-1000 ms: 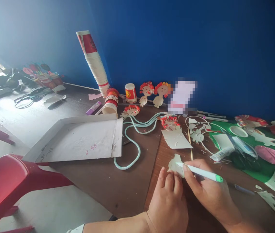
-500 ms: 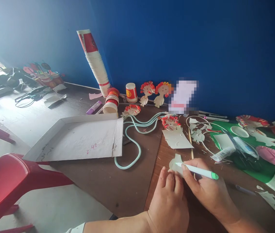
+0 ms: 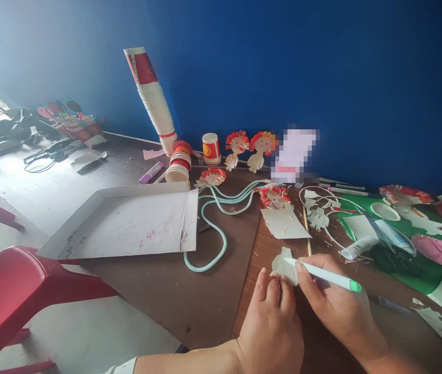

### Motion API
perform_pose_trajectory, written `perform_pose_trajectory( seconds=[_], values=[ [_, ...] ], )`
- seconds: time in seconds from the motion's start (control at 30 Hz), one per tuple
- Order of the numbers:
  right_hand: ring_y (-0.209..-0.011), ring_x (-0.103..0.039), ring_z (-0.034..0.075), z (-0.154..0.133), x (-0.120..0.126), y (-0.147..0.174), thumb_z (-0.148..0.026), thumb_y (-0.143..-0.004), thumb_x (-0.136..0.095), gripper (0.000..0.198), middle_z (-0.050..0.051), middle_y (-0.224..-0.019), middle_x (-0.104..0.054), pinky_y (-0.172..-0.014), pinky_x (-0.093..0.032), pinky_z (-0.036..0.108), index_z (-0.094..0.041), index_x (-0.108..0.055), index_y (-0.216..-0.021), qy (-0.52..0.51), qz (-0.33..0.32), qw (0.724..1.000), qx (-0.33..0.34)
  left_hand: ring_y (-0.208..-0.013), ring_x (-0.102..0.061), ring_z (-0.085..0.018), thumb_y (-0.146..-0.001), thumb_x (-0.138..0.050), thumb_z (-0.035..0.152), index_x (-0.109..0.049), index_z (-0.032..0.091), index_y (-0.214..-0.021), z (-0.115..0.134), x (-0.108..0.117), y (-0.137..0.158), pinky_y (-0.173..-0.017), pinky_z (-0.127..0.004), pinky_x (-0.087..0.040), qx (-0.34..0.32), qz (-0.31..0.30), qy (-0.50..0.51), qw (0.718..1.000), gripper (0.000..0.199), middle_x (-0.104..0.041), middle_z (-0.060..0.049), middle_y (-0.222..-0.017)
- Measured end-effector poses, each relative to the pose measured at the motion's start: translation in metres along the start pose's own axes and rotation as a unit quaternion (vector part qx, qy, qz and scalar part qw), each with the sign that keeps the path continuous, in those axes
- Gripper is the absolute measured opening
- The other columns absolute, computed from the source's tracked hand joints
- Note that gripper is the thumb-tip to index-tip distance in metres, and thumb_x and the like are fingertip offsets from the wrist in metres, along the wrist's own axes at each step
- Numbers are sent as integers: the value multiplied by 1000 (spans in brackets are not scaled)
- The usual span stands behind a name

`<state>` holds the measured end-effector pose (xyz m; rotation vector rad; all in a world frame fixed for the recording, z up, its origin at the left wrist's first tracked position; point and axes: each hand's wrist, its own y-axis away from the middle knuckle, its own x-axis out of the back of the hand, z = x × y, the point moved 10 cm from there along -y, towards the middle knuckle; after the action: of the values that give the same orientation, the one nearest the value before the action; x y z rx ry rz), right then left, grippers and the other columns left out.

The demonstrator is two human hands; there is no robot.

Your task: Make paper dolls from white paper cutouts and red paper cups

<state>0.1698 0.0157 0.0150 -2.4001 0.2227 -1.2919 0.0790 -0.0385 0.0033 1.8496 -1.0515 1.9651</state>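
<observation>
My right hand (image 3: 343, 304) grips a white felt-tip pen (image 3: 327, 276) with a light green end, its tip touching a small pale paper cutout (image 3: 281, 266) on the table. My left hand (image 3: 273, 317) lies flat with fingers together, its fingertips on the cutout's lower edge. Just beyond, a larger white paper piece (image 3: 285, 223) lies under a paper figure (image 3: 274, 197) with red fringed hair. A thin wooden stick (image 3: 307, 228) runs beside that paper. The cutout's lower part is hidden under my left fingers.
Left are a shallow white box (image 3: 127, 223), a pale green cord (image 3: 224, 244) and a tall leaning paper-cup stack (image 3: 154, 104). Several paper figures (image 3: 259, 150) stand by the blue wall. A green sheet (image 3: 403, 259), glue stick (image 3: 359, 248) and paper scraps lie right. A red chair (image 3: 14, 291) stands left.
My right hand and the pen have shifted slightly right, and the pen tip has moved a little right and up on the cutout. My left hand has stayed put.
</observation>
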Motion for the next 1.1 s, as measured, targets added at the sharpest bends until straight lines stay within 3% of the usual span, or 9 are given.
perform_pose_trajectory(
  seconds=[0.4,0.7,0.97,1.03,1.1],
  values=[
    [-50,-66,16,-2,-6,-4,-44,-92,-52,24,1,-64,-69,-45,-46,24,-22,-59,-87,21,-12,1000,-1,-115,-53,-26,-89,-43,25,-72,12,-113,-2,5,-2,-115,-46,-30,8,16,3,1000,39,-65,-13,-117],
    [-52,-67,18,2,-9,-2,-43,-92,-53,22,2,-67,-70,-47,-48,25,-23,-59,-87,13,-32,999,-18,-117,-52,-27,-91,-43,28,-73,13,-112,-1,1,-1,-114,-48,-30,-6,-11,2,1000,40,-63,-14,-120],
    [-79,-73,20,-6,29,-10,-34,-93,-54,21,7,-91,-75,-71,-55,27,-20,-62,-107,-10,73,997,6,-118,-51,-29,-89,-47,32,-72,13,-111,0,-5,0,-115,-49,-27,-8,-29,-1,1000,39,-61,-14,-123],
    [-80,-74,19,-1,33,-11,-32,-94,-52,23,5,-91,-76,-71,-54,26,-23,-62,-113,12,70,997,-3,-118,-51,-29,-88,-48,33,-72,12,-111,0,-5,1,-115,-50,-27,-8,-33,-2,999,39,-61,-14,-124],
    [-73,-74,19,7,31,-11,-33,-94,-51,23,2,-85,-77,-61,-53,25,-26,-63,-111,44,38,998,-22,-117,-51,-29,-87,-48,33,-71,11,-112,-1,-4,2,-115,-50,-27,-11,-34,-2,999,40,-60,-15,-124]
  ],
)
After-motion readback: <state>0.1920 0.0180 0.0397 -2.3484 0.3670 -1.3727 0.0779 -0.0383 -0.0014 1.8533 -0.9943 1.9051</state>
